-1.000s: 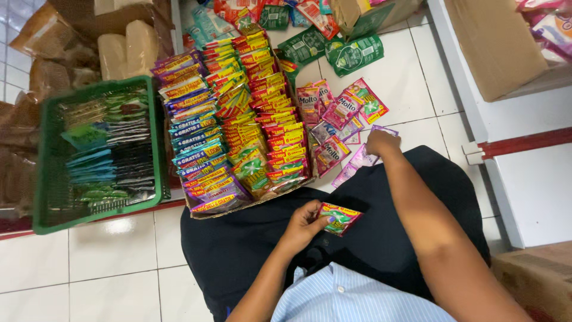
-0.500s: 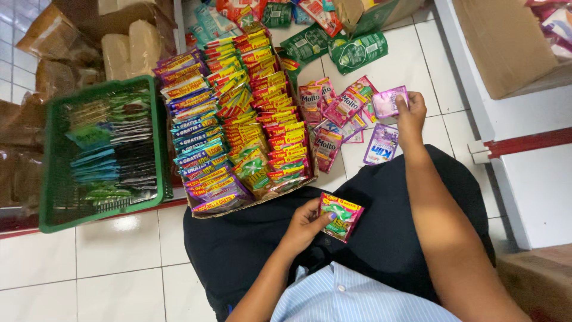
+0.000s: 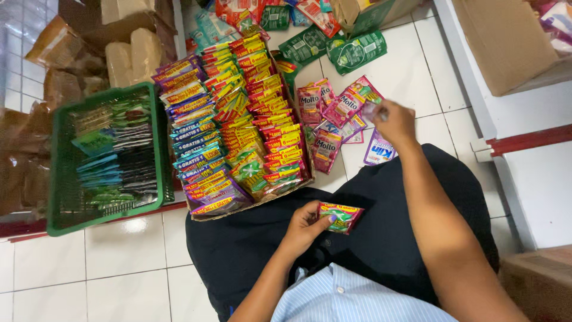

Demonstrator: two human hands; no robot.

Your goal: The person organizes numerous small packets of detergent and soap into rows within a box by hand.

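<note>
Hands are apart: the left hand [image 3: 307, 225], low in the middle of the frame over the dark lap, pinches a small green and red sachet [image 3: 339, 216] between thumb and fingers. Right hand [image 3: 394, 122], up and right of centre, closes its fingers on a pale purple sachet [image 3: 372, 111], blurred, just above a loose pile of pink sachets [image 3: 333, 122] on the white tile floor [image 3: 411, 65]. Cardboard tray [image 3: 250, 206] of packed sachet rows sits left of centre, green basket [image 3: 59, 179] at far left.

Head camera looks steeply down, seemingly close.
</note>
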